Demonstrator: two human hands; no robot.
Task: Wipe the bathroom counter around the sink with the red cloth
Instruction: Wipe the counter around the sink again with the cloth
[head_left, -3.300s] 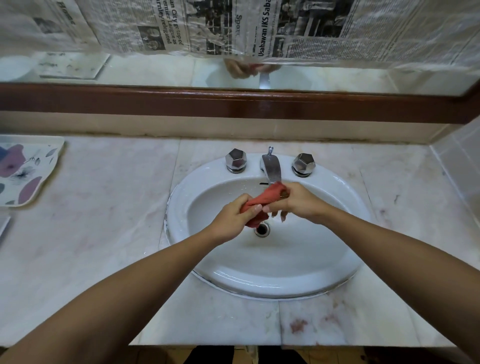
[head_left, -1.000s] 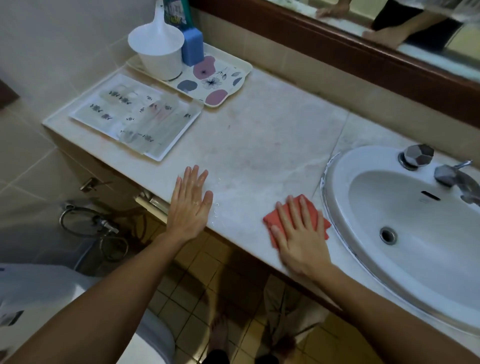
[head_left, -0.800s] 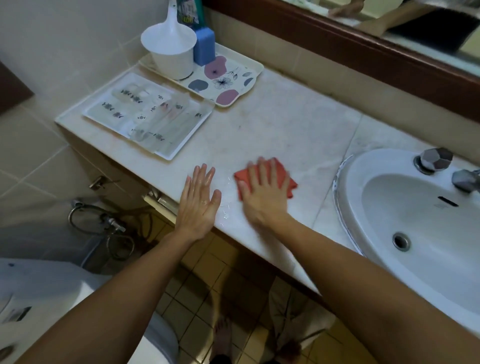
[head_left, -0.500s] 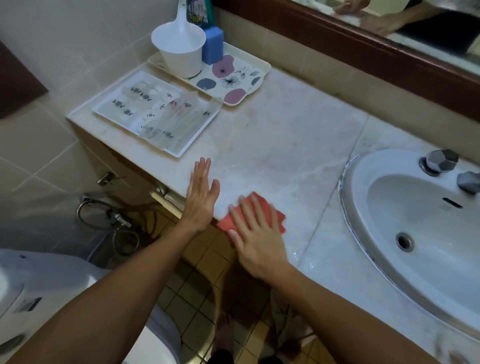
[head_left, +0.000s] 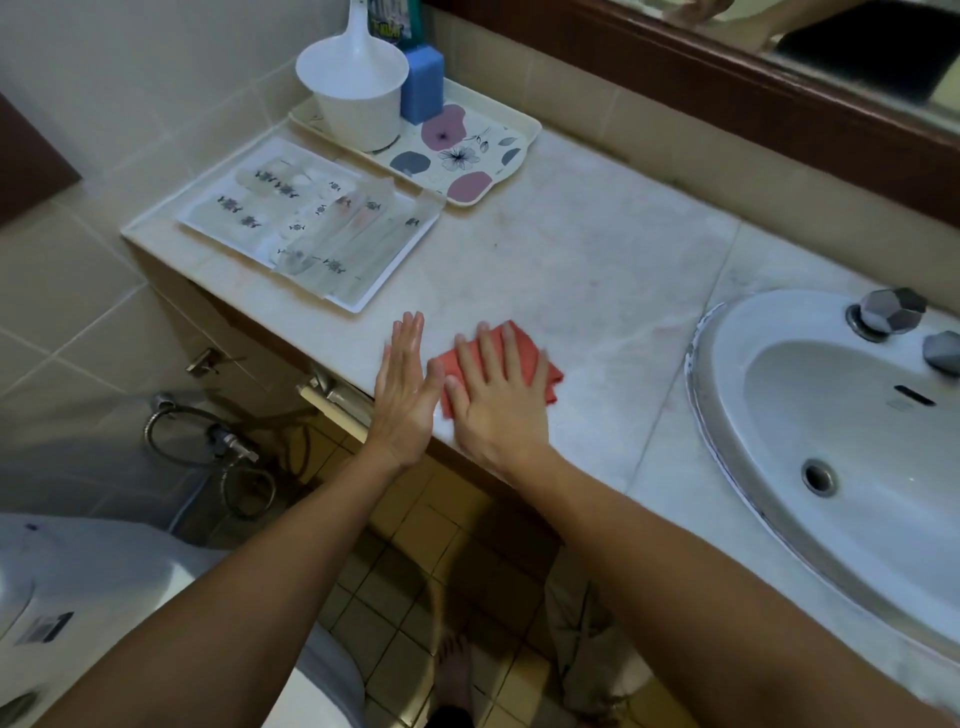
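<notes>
**Flat hand on the red cloth at the counter's front edge**

The right hand (head_left: 496, 400) lies palm down on one red cloth (head_left: 524, 358), its four fingers straight and spread, the thumb out to the left; it presses the cloth and does not grasp it. The cloth shows past the fingertips and to the right of the hand, blurred at its far edge. It sits on the marble counter (head_left: 587, 249) near the front edge, left of the sink (head_left: 727, 405) and apart from its rim.

The left hand (head_left: 405, 389) stands just beside the right, fingers straight and together, held edge-on at the counter's front edge; it grips nothing. Its thumb is very near the cloth's left corner; whether they touch cannot be told.

Further out, the sink carries two faceted metal knobs (head_left: 891, 312), the second cut by the frame. At the counter's left end lie two trays: a clear one (head_left: 374, 296) holding pale wrapped packets, too blurred to count, and a floral one (head_left: 511, 150) bearing one white scoop (head_left: 358, 98), one blue block (head_left: 423, 83) and one bottle (head_left: 392, 21).
</notes>
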